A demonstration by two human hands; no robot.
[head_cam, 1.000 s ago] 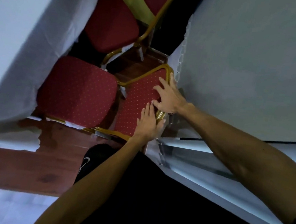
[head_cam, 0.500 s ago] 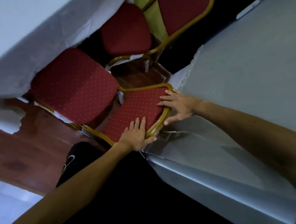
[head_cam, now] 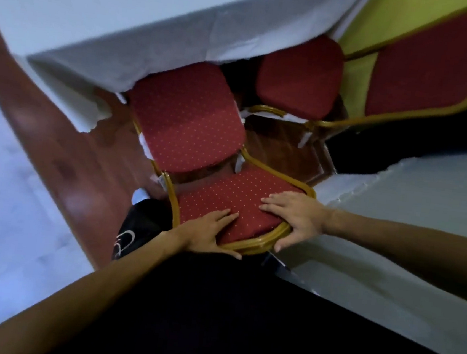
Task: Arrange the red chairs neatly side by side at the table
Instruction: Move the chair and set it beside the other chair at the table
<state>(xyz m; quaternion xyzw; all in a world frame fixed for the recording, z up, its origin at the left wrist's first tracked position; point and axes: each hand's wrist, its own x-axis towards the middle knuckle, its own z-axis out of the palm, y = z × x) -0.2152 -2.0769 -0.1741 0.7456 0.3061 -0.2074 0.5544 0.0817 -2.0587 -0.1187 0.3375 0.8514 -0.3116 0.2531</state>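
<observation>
The near red chair's dotted seat (head_cam: 186, 123) has its front edge under the white tablecloth (head_cam: 104, 27). Its gold-framed backrest (head_cam: 242, 195) leans toward me. My left hand (head_cam: 206, 231) grips the backrest's top rail at its left end, fingers on the red pad and thumb behind the frame. My right hand (head_cam: 294, 218) grips the same rail at the right end in the same way. A second red chair (head_cam: 298, 74) stands beside it on the right, seat toward the table, with its backrest (head_cam: 434, 62) at the upper right.
A second white-covered table (head_cam: 424, 214) lies close on the right, its edge next to my right hand. Brown wooden floor (head_cam: 64, 159) shows left of the near chair. A yellow-green wall (head_cam: 366, 26) stands behind the second chair. My dark clothing fills the bottom.
Both hands have slid from the face of the backrest to its top rail, thumbs now hooked behind the frame. The view has swung, and the near chair now sits squarer to the table edge.
</observation>
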